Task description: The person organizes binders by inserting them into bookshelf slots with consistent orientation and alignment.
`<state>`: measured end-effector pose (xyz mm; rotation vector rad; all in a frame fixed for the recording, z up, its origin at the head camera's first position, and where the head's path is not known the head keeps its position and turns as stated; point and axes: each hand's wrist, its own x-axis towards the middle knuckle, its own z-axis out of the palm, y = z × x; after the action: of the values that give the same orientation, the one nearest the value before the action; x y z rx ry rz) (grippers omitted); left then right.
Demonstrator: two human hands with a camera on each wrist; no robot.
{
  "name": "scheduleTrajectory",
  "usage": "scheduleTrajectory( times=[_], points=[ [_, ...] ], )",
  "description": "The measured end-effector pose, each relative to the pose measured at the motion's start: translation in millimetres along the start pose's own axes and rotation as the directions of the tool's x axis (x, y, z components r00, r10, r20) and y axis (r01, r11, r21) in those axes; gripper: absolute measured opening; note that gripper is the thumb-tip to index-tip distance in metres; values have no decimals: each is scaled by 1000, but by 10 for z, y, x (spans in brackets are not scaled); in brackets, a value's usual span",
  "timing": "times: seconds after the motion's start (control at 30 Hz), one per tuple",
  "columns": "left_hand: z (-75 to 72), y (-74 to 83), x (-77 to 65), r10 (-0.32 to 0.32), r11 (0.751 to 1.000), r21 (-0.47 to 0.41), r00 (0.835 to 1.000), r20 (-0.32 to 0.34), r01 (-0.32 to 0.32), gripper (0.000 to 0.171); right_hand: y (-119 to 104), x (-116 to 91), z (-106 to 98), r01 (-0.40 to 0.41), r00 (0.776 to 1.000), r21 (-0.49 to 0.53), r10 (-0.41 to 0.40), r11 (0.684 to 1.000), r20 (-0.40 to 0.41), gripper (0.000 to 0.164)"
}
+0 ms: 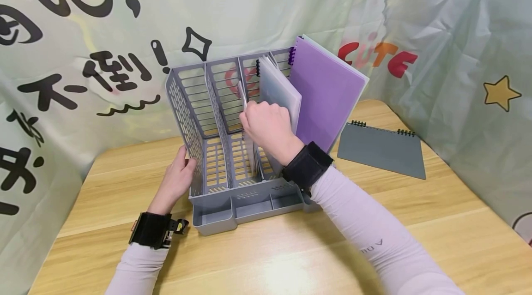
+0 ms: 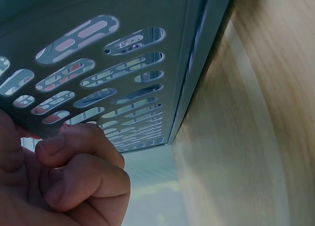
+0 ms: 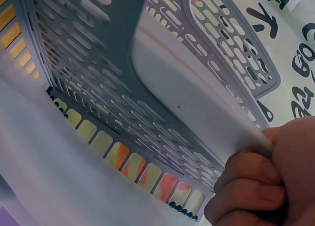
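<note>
A grey desktop file organizer (image 1: 247, 192) with slotted walls and upright dividers stands on the table. My left hand (image 1: 176, 179) holds its left side wall near the front, with curled fingers against the slotted panel (image 2: 98, 80) in the left wrist view. Inside the second compartment from the left, my right hand (image 1: 270, 126) pinches the upper edge of a thin white notebook (image 3: 197, 93), which stands upright beside a divider. To its right, a coil-bound notebook with a clear cover (image 1: 282, 89) stands in the organizer. A purple coil-bound notebook (image 1: 326, 96) leans outward in the rightmost compartment.
A dark grey notebook (image 1: 382, 149) with black coils lies flat on the wooden table (image 1: 266, 258), right of the organizer. Small open trays (image 1: 214, 216) run along the organizer's front. A printed cloth (image 1: 266, 9) hangs close behind it.
</note>
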<state>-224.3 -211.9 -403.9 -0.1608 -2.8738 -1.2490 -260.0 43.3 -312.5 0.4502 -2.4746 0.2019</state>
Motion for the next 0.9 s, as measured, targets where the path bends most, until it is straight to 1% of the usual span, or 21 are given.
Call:
scheduleTrajectory(
  times=[0.17, 0.33, 0.4, 0.5, 0.67, 0.8, 0.9],
  points=[
    [5, -5, 3, 1, 1000, 3, 1000, 1, -1, 54, 4, 4, 10, -1, 1000, -20, 1, 1000, 22, 38],
    [8, -1, 8, 3, 1000, -3, 1000, 7, -3, 55, 5, 14, 10, -5, 1000, -35, 6, 999, 30, 42],
    [7, 3, 10, 4, 1000, -7, 1000, 8, -4, 55, 2, 21, 5, -10, 999, -32, 12, 999, 45, 45],
    [3, 6, 13, 8, 1000, -7, 1000, 8, -8, 55, 0, 31, -1, -30, 996, -21, 31, 999, 89, 48],
    [-2, 4, 7, 3, 1000, -1, 1000, 9, -3, 55, 0, 43, -23, -84, 982, -13, 85, 996, 170, 47],
    [-2, 1, 2, 1, 1000, -8, 1000, 6, -1, 55, 1, 55, -49, -136, 967, 3, 133, 991, 219, 45],
    [3, 1, -3, 2, 1000, -17, 1000, 7, -2, 55, 2, 55, -72, -157, 958, 6, 151, 988, 244, 47]
  ],
)
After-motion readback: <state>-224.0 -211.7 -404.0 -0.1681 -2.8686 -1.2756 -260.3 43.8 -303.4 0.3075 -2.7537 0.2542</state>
